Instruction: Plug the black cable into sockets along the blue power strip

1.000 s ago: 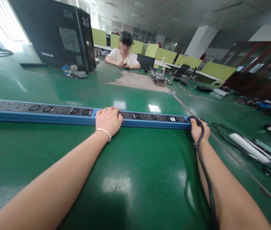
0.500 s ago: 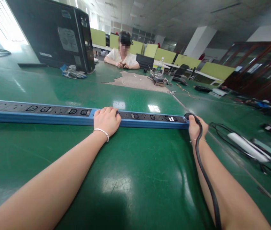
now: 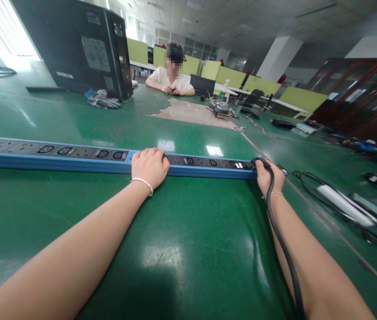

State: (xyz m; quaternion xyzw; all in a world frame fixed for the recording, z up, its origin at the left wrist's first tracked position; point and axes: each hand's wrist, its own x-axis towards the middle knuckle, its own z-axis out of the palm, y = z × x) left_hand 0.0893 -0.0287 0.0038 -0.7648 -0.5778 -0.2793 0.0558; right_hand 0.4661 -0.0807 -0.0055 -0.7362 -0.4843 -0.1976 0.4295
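Strip (image 3: pixel 108 166): long, boxy | cable (image 3: pixel 275 226): black, curved | surface (image 3: pixel 202 213): glossy green

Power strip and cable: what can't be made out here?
Head view:
Left end of the power strip: cut off by left edge.
Strip face under the left hand: covered by it.
Underside of the plug: hidden by its body, right hand.
Far end of the cable: cut off by bottom edge.
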